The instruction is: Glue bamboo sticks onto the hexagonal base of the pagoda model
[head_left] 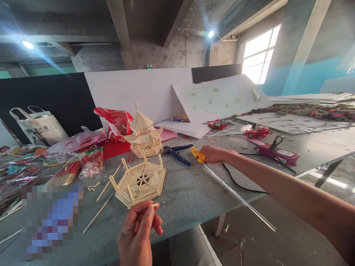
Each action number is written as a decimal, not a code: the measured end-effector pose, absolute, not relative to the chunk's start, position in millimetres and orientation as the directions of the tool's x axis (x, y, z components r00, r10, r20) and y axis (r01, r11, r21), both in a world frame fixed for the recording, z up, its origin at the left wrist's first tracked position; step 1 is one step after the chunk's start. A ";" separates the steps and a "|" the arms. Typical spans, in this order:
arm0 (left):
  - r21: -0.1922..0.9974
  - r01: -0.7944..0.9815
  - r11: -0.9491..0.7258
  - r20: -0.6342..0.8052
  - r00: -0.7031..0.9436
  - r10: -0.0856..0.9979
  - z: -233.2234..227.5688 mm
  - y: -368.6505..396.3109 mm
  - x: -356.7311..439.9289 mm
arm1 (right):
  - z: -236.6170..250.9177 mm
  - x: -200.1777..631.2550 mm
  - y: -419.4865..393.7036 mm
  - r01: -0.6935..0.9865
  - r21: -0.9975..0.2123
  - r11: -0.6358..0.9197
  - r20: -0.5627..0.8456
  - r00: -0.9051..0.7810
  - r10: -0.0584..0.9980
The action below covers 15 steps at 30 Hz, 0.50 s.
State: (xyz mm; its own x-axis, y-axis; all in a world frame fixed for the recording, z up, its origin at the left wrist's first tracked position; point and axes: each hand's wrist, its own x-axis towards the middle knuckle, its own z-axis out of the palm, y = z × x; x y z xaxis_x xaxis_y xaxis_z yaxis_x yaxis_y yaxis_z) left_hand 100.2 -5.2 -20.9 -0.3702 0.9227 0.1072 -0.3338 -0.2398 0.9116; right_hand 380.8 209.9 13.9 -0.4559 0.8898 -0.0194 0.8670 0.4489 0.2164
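Between the thumb and fingers of my left hand (140,231), near the table's front edge, is a short wooden stick (155,205). My right hand (213,154) reaches out across the table and is closed on a yellow glue gun (198,155). A long clear glue stick (240,197) trails from the gun past the table edge. Just beyond my left hand lies an octagonal stick base (138,181) with several short posts standing on its rim. Behind it stands a tiered stick pagoda (142,135) with a pointed roof. Blue-handled cutters (179,154) lie left of the glue gun.
Loose sticks (98,213) lie left of the base, near bundled sticks (64,170) and plastic bags (77,142). A black cord (235,183) runs under my right arm. A pink device (279,153) lies to the right. White boards (222,96) lean at the back.
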 end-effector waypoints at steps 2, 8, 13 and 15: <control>0.907 -0.328 -0.264 0.118 -0.405 0.907 -21.4 -5.3 97.4 | 9.1 384.5 209.8 0.856 0.207 0.473 -0.010 -0.482 0.876; 0.913 -0.305 -0.269 0.099 -0.475 0.875 -22.6 -6.2 87.7 | 19.2 408.3 191.7 0.859 0.053 0.509 0.199 -0.509 0.838; 0.908 -0.324 -0.267 0.100 -0.450 0.887 -26.1 2.1 90.9 | 42.8 409.5 162.9 0.761 -0.268 0.591 0.375 -0.483 0.791; 0.910 -0.325 -0.256 0.101 -0.425 0.899 -27.7 7.0 95.0 | 48.8 399.7 147.8 0.669 -0.445 0.596 0.368 -0.470 0.802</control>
